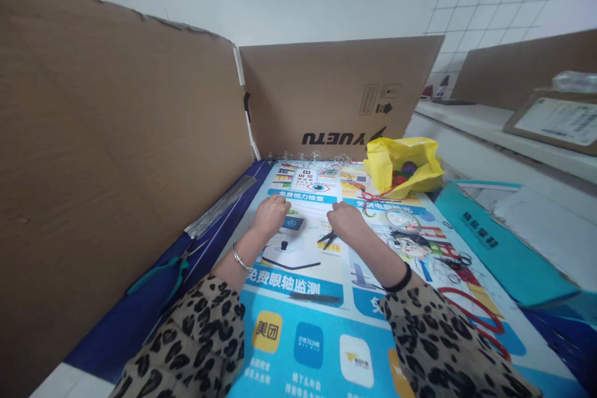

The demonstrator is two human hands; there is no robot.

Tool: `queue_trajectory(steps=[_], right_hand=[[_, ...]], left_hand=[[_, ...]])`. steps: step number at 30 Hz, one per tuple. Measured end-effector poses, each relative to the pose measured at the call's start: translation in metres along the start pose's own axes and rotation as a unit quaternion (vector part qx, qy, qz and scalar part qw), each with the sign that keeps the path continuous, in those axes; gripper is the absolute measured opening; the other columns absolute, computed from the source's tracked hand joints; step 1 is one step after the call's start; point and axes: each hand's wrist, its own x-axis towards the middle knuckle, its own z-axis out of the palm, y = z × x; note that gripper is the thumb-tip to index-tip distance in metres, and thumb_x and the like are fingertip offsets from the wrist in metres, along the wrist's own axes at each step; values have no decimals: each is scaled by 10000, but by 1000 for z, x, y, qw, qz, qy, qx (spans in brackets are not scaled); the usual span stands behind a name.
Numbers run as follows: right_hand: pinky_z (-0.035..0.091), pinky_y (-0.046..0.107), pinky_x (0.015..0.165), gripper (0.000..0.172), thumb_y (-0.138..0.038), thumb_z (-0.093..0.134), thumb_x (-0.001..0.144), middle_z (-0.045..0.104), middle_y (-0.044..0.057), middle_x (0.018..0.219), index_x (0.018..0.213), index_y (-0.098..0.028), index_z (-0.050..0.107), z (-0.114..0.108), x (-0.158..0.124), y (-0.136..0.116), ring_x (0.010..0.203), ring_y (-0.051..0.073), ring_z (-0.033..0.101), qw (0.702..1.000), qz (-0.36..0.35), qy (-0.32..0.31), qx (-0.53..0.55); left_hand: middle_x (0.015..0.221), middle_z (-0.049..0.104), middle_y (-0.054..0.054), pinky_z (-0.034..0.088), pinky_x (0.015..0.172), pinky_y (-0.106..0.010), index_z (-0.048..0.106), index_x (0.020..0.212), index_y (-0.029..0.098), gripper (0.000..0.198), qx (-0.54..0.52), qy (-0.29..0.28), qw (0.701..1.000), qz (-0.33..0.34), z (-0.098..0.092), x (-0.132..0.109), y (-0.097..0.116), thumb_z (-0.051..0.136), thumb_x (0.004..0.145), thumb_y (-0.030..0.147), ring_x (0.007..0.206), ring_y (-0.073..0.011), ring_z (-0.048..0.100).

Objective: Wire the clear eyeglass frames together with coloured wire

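My left hand [271, 214] is closed in a pinch above the printed sheet [303, 211]. Whatever its fingers hold, if anything, is too small to make out. To its right, at about the same height, my right hand [345, 221] is also closed, its fingers pressed together. A dark, forked, pointed thing [328, 239] shows just below the right hand; I cannot tell whether that hand holds it or it lies on the sheet. A gap separates the two hands, and any thread or wire across it does not show.
Teal-handled pliers [163, 273] and a bundle of straight wires [221, 205] lie at left. At right are a yellow bag [403, 161] with yarn balls, a tape roll [402, 221], black scissors [459, 260], red cord [476, 311] and a teal box [504, 242]. Cardboard walls [298, 93] stand behind and left.
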Motion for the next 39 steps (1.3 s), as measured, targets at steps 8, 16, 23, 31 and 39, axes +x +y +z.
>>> queue_trajectory(steps=[8,16,23,31,39], right_hand=[[444,332,678,254,16,476,735,606,229,925,822,-47,707,1,1,-6,948,307,530,992,89,14,87],[445,335,793,152,-132,561,769,632,118,910,740,-144,710,9,12,11,946,234,558,909,169,76,374],[542,318,630,195,-327,658,682,651,35,770,760,-149,667,27,24,-2,707,150,592,655,216,155,708],[548,333,703,250,-321,774,530,596,-6,721,658,-178,614,25,20,-34,672,113,560,413,212,204,862],[530,272,645,270,-291,801,509,574,-23,662,668,-169,620,23,16,-50,621,98,549,354,201,187,894]], left_hand=[[857,596,-130,438,727,-326,627,795,114,216,-75,-5,994,-85,1,-1,13,420,793,51,892,-226,549],[866,626,-105,429,831,-392,635,770,150,169,-302,55,932,-194,10,4,8,471,791,113,897,-228,579],[639,599,-24,517,652,-297,597,742,139,74,-617,93,725,-293,22,13,23,577,727,208,668,-152,614],[715,589,-11,531,704,-256,541,763,135,158,-811,128,473,-318,14,7,52,664,699,212,696,-93,613],[724,592,-21,518,665,-203,525,769,121,79,-838,145,405,-337,13,5,65,598,745,100,686,-86,623]])
